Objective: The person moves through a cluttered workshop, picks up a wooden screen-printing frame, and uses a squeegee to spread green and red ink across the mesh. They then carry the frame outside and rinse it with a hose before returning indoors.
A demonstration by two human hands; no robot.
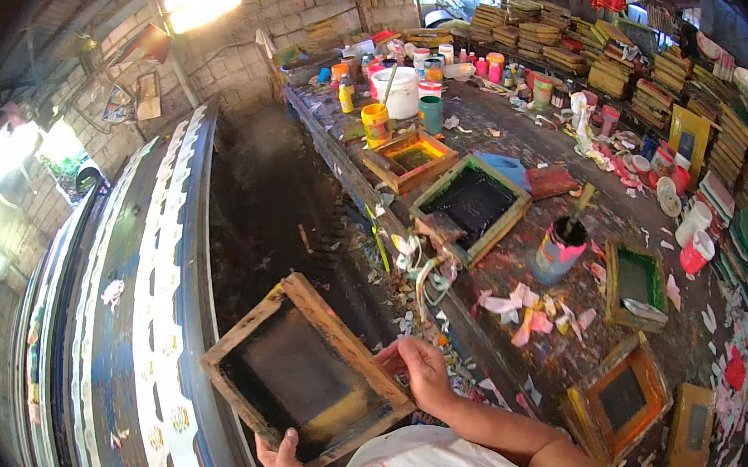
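Observation:
I hold a wooden screen-printing frame [286, 375] with dark, yellow-stained mesh, tilted in front of my white shirt. My left hand [284, 461] grips its lower left edge, thumb on the wood and fingers mostly hidden beneath. At the frame's right edge is my right hand [414, 370], fingers curled against the wood. Just beyond lies the work table's paint-stained edge, littered with paper scraps and a frame with dark ink [473, 203].
On the table [507, 357] are more frames [626, 397], a dark ink container [557, 253], a white bucket [394, 97] and several bottles. Stacked frames [664, 73] line the back. To my left run long racks [159, 284] bearing white printed pieces, beside a dark floor [260, 185].

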